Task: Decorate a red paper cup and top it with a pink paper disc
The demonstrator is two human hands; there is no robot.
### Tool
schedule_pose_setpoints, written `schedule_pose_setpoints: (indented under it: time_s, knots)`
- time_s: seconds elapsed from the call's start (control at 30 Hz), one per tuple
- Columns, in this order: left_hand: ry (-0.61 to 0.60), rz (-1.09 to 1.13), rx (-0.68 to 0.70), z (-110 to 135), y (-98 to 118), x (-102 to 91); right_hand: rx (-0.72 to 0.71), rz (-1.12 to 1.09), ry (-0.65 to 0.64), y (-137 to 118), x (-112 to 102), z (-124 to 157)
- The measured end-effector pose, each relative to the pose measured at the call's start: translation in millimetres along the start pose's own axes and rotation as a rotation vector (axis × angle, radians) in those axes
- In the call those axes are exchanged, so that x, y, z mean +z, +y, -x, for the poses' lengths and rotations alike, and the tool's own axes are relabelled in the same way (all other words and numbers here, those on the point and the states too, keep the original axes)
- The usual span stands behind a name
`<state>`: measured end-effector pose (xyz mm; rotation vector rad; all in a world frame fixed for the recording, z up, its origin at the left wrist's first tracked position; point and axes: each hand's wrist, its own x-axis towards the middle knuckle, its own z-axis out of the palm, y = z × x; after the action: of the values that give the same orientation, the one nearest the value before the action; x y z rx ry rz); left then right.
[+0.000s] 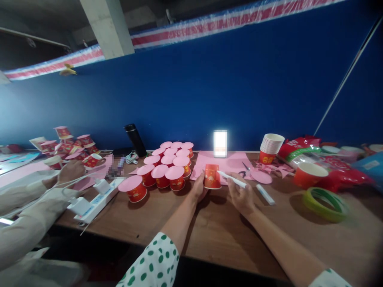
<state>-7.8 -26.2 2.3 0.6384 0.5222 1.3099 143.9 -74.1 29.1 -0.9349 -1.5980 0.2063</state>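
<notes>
The left hand [200,188] grips the red paper cup [212,177], its narrow end up; the right hand [241,195] pinches a white pen [235,180], tip at the cup's upper right, contact unclear. The step looks like applying something to the cup, calling for a steady cup and light pen. Pink-topped cups [168,160] stand left of it.

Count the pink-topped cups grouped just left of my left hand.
13 pink-topped cups: four rows of three running back toward the blue wall, plus a single cup at the near left corner. Others may be hidden behind.
</notes>
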Motion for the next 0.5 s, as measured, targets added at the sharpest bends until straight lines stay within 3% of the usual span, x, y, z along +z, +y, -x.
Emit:
schedule_pose_setpoints:
  time_s: [0.5]
  knots:
    - [-0.004,-0.021,-0.019,1.8,1.8,3.1,0.005,0.044,0.002,0.1,-0.1,-0.2]
